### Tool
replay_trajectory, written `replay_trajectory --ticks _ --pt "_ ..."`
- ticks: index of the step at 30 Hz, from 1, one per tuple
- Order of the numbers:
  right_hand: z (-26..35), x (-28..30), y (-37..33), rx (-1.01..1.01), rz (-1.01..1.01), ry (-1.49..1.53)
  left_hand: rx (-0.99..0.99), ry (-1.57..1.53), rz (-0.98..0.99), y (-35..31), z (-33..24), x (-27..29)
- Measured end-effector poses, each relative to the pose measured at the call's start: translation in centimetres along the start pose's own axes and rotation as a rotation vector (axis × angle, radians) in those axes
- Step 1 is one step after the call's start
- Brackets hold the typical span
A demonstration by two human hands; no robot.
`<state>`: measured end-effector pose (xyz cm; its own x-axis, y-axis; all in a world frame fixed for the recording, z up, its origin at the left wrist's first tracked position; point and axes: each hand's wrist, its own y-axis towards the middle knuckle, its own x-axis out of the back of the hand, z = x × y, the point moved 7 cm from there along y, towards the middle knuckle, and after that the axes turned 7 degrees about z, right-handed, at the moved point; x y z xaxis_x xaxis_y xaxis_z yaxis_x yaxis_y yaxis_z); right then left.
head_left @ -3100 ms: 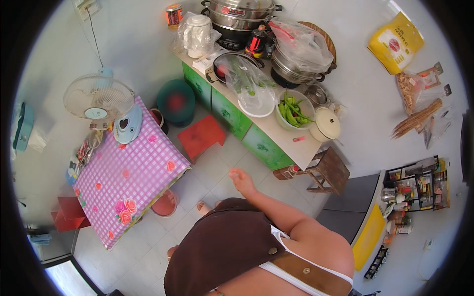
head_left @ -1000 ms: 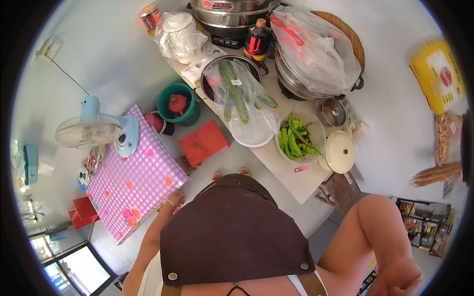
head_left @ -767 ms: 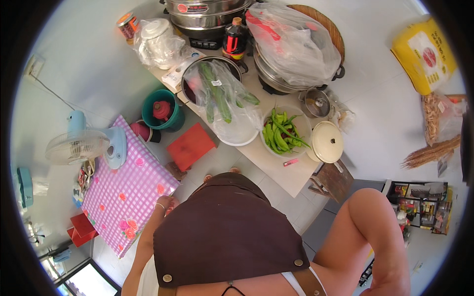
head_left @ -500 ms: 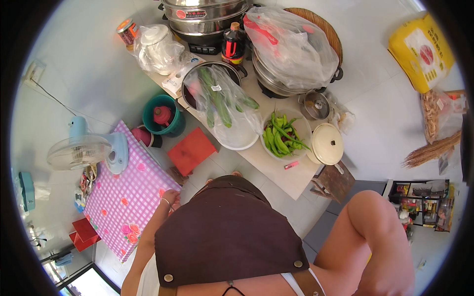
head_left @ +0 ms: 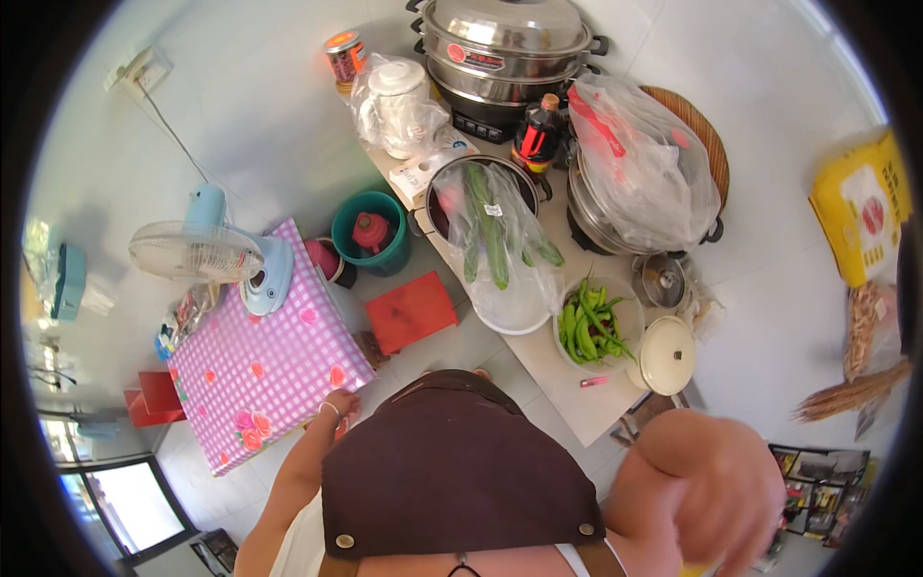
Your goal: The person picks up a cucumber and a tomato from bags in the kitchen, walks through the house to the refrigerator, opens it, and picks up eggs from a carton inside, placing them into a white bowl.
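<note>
My left hand (head_left: pixel 338 404) is low beside my brown apron (head_left: pixel 452 471), close to the near corner of a table with a pink checked cloth (head_left: pixel 288 361). A thin bracelet circles its wrist, and the apron's edge partly hides the fingers. My right hand (head_left: pixel 731 495) is raised close to the camera at the lower right, blurred, with its fingers pointing down. I see nothing held in it. Ahead on a pale counter are a bowl of green peppers (head_left: pixel 588 325) and a clear bag of long green vegetables (head_left: pixel 486 231) lying across a dark-lined pot (head_left: pixel 444 183).
A steamer (head_left: pixel 500 58), a dark sauce bottle (head_left: pixel 540 135) and a bag-covered pot (head_left: pixel 644 173) stand at the back. A cream lidded pot (head_left: pixel 665 354) is beside the peppers. A red stool (head_left: pixel 411 313), teal bucket (head_left: pixel 370 231) and blue fan (head_left: pixel 264 269) are to the left.
My view has turned, so the counter and table appear farther right and lower. My right hand has come up into fuller view beside the bent arm. My left hand stays near the table corner.
</note>
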<state>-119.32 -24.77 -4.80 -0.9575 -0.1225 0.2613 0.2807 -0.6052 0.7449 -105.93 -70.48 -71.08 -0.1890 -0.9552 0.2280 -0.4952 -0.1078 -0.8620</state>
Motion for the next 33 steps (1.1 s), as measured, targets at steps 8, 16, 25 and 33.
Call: replay_trajectory --ticks 8,16,25,33 --pt "-25.3 8.7 -28.9 -1.559 -1.002 -0.947 0.029 0.058 -0.041 -5.9 0.1 -1.6" --pt "-28.9 6.3 -33.6 -1.669 -1.036 -1.325 -0.216 0.220 -0.134 -0.7 8.3 -3.4" --pt "-33.2 3.9 -40.5 -1.107 -1.726 0.154 -0.175 0.503 -0.051 0.2 4.9 -4.5" --pt "-29.9 4.7 -26.1 -1.084 -1.156 -0.627 -0.957 -0.230 0.116 -16.5 -35.0 -9.1"
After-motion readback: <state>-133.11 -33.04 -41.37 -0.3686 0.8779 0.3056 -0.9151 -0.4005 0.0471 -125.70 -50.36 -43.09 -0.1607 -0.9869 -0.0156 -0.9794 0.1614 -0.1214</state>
